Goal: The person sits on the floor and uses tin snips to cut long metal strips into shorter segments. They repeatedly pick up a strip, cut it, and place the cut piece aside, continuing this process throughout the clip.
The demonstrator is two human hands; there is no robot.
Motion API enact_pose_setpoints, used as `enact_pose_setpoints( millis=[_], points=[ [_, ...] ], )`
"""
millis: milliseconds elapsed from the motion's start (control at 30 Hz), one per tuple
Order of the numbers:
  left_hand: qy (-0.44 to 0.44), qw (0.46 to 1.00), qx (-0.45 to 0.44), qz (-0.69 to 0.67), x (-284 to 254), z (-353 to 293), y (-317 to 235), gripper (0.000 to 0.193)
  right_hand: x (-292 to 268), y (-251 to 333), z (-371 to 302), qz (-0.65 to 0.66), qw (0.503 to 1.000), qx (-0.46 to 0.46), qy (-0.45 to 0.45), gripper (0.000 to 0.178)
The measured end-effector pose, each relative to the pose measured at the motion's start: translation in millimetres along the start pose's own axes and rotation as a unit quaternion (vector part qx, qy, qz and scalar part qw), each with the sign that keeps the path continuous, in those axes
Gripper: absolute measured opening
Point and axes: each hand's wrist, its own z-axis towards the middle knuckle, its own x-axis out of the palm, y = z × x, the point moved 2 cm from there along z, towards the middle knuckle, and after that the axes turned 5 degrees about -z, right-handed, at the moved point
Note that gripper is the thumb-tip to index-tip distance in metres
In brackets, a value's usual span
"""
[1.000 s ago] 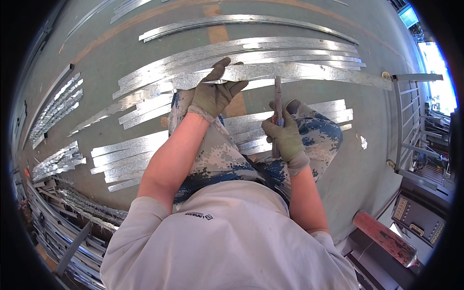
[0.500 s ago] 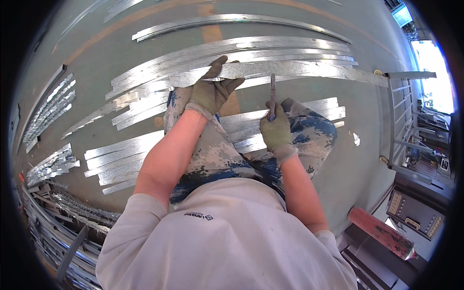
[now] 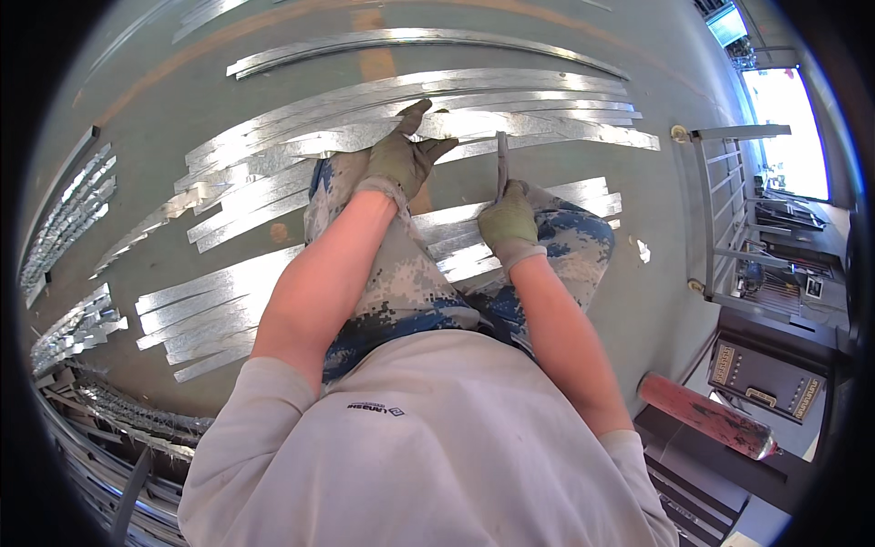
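Running toward the right edge of the floor (image 3: pixel 652 305), the metal strip (image 3: pixel 547 128) meets the nearer left hand (image 3: pixel 396 164), fingers spread; the right hand (image 3: pixel 510 221) clasps a tool (image 3: pixel 502 157).

2 arms extend forward, forearms bare, both hands gloved. Left hand (image 3: pixel 399 166) reaches farther out, its fingers (image 3: pixel 413 117) parted in a wide V; left forearm (image 3: pixel 324 264) slants forward and inward. Right hand (image 3: pixel 509 223) sits nearer the torso, curled closed; right forearm (image 3: pixel 558 324) angles forward and left. 2 legs bent, knees apart.
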Motion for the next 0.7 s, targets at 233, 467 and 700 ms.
enact_pose_setpoints(
  millis=[233, 467, 700],
  points=[
    [0.027, 0.999, 0.0, 0.029, -16, 24, 4, 0.038, 0, 5, 9, -0.108, 0.994, -0.003, -0.031, 0.05],
    [0.044, 0.999, -0.003, 0.012, -15, 31, 5, 0.043, -9, 8, 11, -0.087, 0.996, 0.001, -0.037, 0.058],
    [0.063, 0.998, -0.004, 0.01, 1, -3, -3, 0.043, -15, -13, 7, -0.037, 0.999, -0.004, -0.024, 0.079]
  ],
)
